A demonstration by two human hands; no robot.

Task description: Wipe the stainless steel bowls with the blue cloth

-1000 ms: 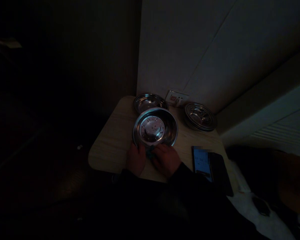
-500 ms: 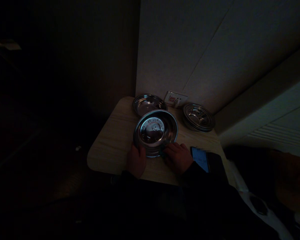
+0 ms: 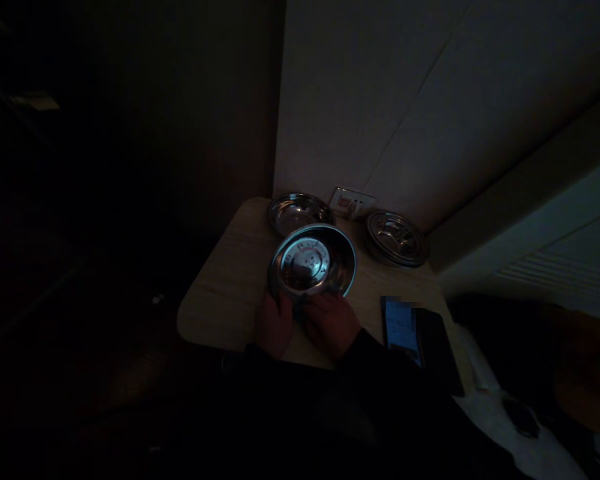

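A shiny steel basin [image 3: 341,270] is tilted toward me over the table, its inner floor catching the light. My left hand [image 3: 274,325] is closed on its near-left rim, thumb on the inside. At the near rim, my right hand [image 3: 333,323] is closed, pressing a dark greenish cloth [image 3: 300,311] against the basin; most of the cloth is hidden under the fingers and the dim light blurs its outline. Behind the basin, partly covered by it, sits another steel basin [image 3: 300,212].
Several stacked steel basins [image 3: 397,239] stand at the table's back right. A lit phone [image 3: 401,330] lies on the right, by a dark flat object [image 3: 437,350]. A wall socket [image 3: 351,201] is behind the wooden table [image 3: 220,293], whose rounded left corner drops to dark floor.
My right hand has slid left along the near rim with the cloth, closer to my left hand. My left hand keeps its hold on the basin.
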